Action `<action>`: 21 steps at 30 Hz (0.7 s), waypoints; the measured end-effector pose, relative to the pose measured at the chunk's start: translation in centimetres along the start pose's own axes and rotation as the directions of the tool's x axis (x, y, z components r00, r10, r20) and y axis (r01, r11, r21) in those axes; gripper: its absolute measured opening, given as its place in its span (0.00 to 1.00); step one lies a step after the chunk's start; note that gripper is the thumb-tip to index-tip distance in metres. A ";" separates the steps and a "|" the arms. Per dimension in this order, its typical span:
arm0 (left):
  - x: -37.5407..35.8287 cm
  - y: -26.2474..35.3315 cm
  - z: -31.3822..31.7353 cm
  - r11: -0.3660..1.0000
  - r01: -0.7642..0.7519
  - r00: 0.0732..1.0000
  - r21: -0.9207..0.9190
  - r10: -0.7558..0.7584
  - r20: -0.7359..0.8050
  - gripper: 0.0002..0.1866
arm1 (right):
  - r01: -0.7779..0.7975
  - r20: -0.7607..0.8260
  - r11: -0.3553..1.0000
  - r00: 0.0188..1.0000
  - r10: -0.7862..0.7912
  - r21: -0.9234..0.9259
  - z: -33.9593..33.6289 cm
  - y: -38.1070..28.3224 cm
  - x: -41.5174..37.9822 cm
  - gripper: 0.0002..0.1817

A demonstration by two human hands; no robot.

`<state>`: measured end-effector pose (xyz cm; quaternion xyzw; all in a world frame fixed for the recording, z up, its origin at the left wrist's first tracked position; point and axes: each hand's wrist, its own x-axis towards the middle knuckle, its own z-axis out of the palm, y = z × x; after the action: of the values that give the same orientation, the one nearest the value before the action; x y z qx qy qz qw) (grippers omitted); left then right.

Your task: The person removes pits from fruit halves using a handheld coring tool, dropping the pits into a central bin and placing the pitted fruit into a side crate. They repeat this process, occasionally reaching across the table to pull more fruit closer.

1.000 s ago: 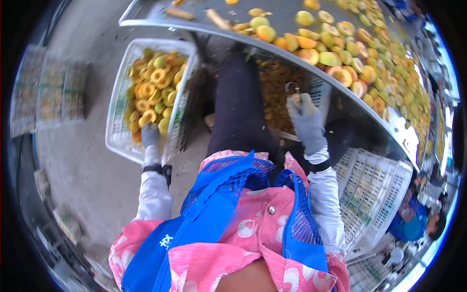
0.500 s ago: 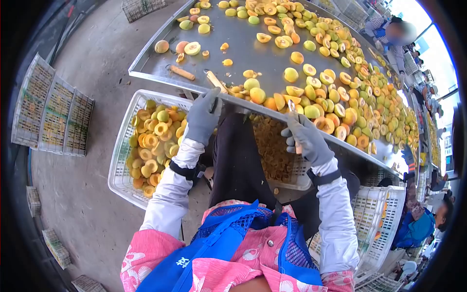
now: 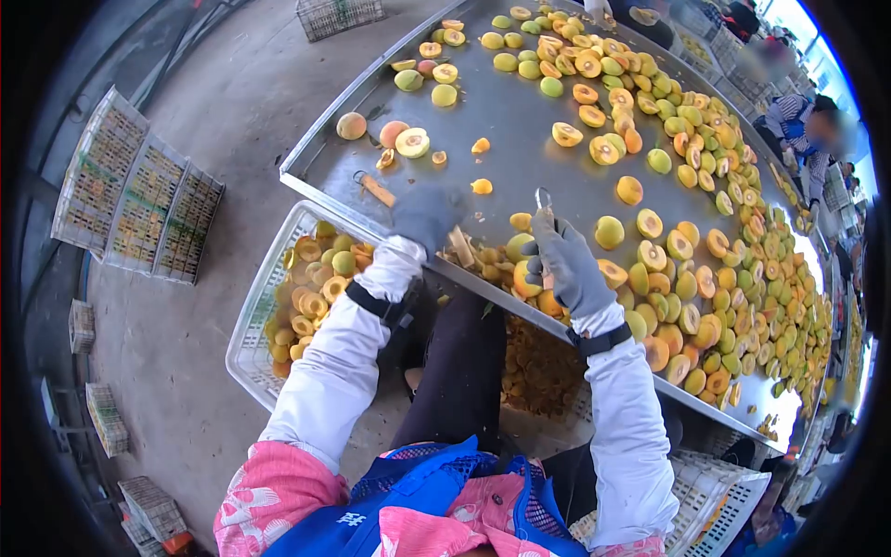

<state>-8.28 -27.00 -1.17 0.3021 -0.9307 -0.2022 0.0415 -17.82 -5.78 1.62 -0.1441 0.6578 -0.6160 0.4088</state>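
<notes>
My right hand [image 3: 568, 269], in a grey glove, is closed around a pitting tool [image 3: 544, 199] whose metal loop points up over the table's near edge. My left hand [image 3: 425, 221], gloved too, is smeared by motion above the table edge, so its fingers cannot be made out. Just right of it lie a light wooden handle [image 3: 461, 247] and some peach halves [image 3: 501, 269]. Another wooden-handled tool [image 3: 375, 188] with a wire loop rests on the metal to the left. Many halved yellow peaches [image 3: 691, 306] are heaped along the table's right side.
The metal table [image 3: 501, 111] has a raised rim. Below it, a white crate [image 3: 243, 339] holds peach halves, with dark scraps [image 3: 543, 371] beside my leg. Stacked crates [image 3: 139, 200] stand on the floor at left. A co-worker [image 3: 803, 125] is across the table.
My left hand has moved up and over the table's edge. The right hand, still holding the tool, is raised further over the peaches. The whole view has shifted.
</notes>
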 end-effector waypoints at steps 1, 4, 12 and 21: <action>2.9 -0.8 -0.9 0.987 0.115 0.992 0.113 -0.119 0.030 0.16 | -0.024 -0.032 0.999 0.999 0.025 0.032 0.2 0.2 -0.1 0.21; 10.3 -5.2 -0.6 0.900 -0.079 0.902 0.429 0.248 -0.353 0.18 | -0.083 -0.072 0.991 0.993 0.090 0.105 1.0 -0.5 -2.0 0.18; 11.3 -8.6 -0.2 0.911 -0.110 0.988 0.396 0.144 -0.056 0.14 | -0.104 -0.116 0.991 0.987 0.113 0.082 1.1 1.1 -7.3 0.15; -9.5 6.7 0.3 0.522 -0.670 0.740 -0.528 0.528 -0.416 0.24 | 0.034 -0.154 0.999 0.988 -0.028 0.032 5.5 1.1 -14.4 0.11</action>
<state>-4.23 -16.44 1.68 -0.0537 -0.8366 -0.4516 0.3055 -4.58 0.66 6.36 -0.0993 0.6744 -0.6428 0.3496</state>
